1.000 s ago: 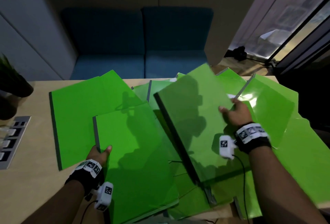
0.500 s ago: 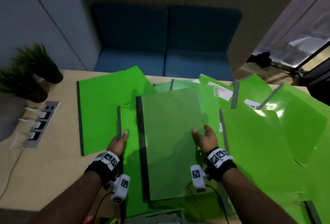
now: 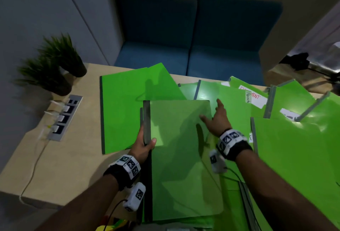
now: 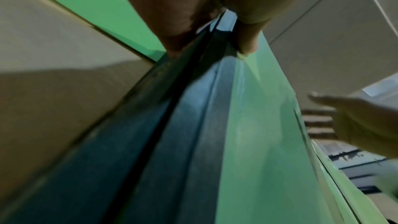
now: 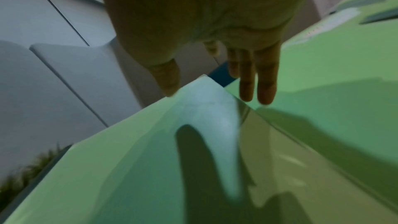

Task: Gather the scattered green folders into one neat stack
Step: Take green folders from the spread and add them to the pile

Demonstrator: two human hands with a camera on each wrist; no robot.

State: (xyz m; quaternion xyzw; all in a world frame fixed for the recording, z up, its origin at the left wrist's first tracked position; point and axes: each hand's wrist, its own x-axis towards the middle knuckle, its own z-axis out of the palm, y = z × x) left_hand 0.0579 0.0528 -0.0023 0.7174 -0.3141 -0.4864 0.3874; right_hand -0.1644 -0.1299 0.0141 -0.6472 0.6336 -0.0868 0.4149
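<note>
Lower centre: top folder (image 3: 184,157) now squared on the stack; left hand (image 3: 142,147) pinches its spine. Centre: right hand (image 3: 217,118), released, fingers spread. Upper right: folders (image 3: 294,148) strewn across tabletop (image 3: 73,157), ungathered.

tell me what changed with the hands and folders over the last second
The right hand carried the top folder leftward onto the folder under the left hand, then let go; its fingers are now straight and lifted off the folder's right edge. The left hand moved its hold to take in the dark spines of both folders. The far-left folder and the scattered folders on the right lie as before.
</note>
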